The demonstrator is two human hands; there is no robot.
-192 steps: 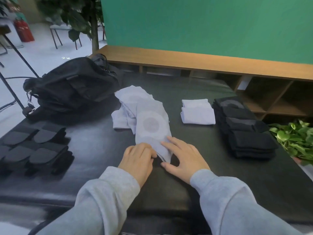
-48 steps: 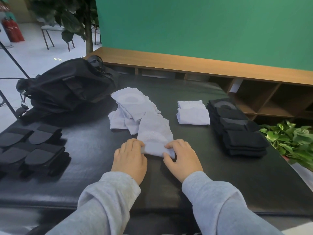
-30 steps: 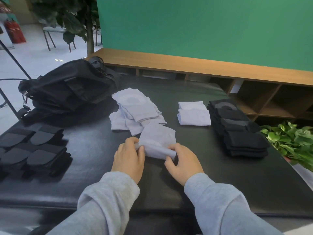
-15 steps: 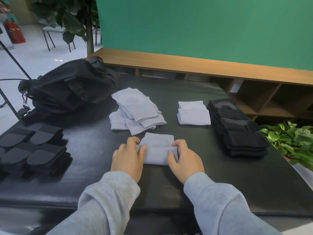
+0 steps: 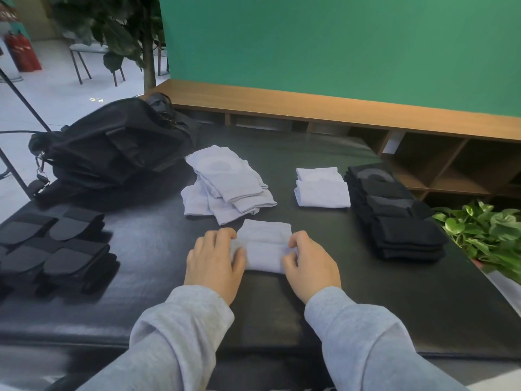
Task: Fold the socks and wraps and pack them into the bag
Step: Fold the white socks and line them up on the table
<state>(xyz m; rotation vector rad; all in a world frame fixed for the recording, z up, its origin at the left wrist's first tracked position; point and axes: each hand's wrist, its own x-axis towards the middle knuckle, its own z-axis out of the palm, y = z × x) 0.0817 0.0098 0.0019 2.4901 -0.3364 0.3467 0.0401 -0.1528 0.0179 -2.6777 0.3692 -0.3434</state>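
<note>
A pale grey wrap (image 5: 265,245) lies folded into a short rectangle on the black table (image 5: 366,300) in front of me. My left hand (image 5: 214,263) grips its left end and my right hand (image 5: 310,263) grips its right end, fingers curled over the edges. Behind it lies a loose heap of unfolded pale wraps (image 5: 225,184). Two folded pale wraps (image 5: 321,187) sit to the right of the heap. The black bag (image 5: 112,148) rests at the table's far left.
A row of folded black pieces (image 5: 394,218) runs along the right side. Black socks (image 5: 53,249) lie grouped at the left. A leafy plant (image 5: 485,235) pokes in at the right edge. A wooden shelf (image 5: 338,114) stands behind the table.
The long wrap has been folded over on itself, away from me, into a short rectangle. Both hands moved from its near end to grip its two sides.
</note>
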